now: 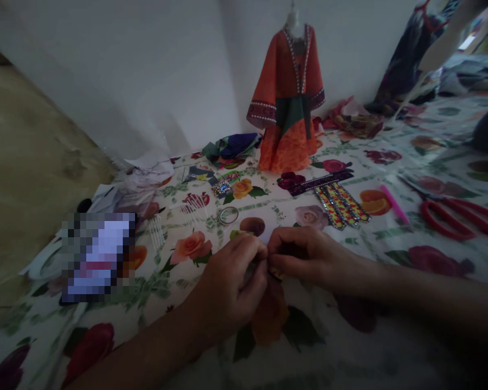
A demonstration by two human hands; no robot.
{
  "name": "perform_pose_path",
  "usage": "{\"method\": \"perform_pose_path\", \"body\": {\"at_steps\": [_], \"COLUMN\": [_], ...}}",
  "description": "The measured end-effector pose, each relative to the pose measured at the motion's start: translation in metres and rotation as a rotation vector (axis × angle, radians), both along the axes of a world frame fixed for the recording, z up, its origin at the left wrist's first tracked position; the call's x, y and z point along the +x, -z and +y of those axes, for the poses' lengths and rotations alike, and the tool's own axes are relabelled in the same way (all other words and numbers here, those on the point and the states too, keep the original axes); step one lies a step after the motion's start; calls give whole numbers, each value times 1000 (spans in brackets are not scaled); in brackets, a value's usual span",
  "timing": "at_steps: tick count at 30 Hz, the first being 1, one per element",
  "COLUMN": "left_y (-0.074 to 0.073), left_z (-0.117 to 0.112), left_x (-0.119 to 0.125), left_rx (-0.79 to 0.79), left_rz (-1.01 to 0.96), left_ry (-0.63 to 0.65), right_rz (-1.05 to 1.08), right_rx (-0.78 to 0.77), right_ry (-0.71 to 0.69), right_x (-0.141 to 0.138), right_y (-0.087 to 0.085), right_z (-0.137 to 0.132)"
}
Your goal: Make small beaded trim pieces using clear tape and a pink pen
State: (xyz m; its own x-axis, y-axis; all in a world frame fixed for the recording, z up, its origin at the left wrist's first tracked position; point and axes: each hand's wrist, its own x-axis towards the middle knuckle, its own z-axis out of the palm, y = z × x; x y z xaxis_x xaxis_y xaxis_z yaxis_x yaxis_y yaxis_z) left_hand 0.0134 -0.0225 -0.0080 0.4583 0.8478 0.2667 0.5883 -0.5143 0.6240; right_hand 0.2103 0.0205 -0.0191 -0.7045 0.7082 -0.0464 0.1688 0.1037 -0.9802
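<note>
My left hand (238, 276) and my right hand (305, 257) meet over the flowered tablecloth, fingertips pinched and touching. A bit of a small patterned strip (275, 272), yellowish with a dark edge, shows beneath my right fingers; the rest is hidden. Whatever my left fingertips pinch cannot be made out. Beyond my right hand lie several yellow-and-red trim strips (336, 203) with beaded edges, and a dark purple strip (321, 182). A ring-shaped item (228, 215) lies beyond my left hand.
A small dress form wears an orange outfit (287, 103) at the back by the wall. Red-handled scissors (451, 219) and a pink stick (394, 204) are at right. A phone with a blurred screen (100, 257) lies left, near rows of beads (156, 230) and fabric scraps (231, 147).
</note>
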Motion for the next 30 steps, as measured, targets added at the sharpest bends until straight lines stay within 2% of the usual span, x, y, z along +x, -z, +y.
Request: {"method": "perform_pose_path", "body": {"at_steps": [14, 23, 30], "left_y": [3, 4, 6], "left_z": [-1, -1, -1], "left_x": [0, 0, 1], "left_rx": [33, -1, 22], "left_rz": [34, 20, 0], "left_ry": [12, 2, -7], "right_rz": [2, -7, -4], "right_rx": [10, -9, 40], "right_ry": [5, 7, 3], "right_x": [0, 0, 0], "right_y": [-1, -1, -2], "right_z": [-1, -1, -2]}}
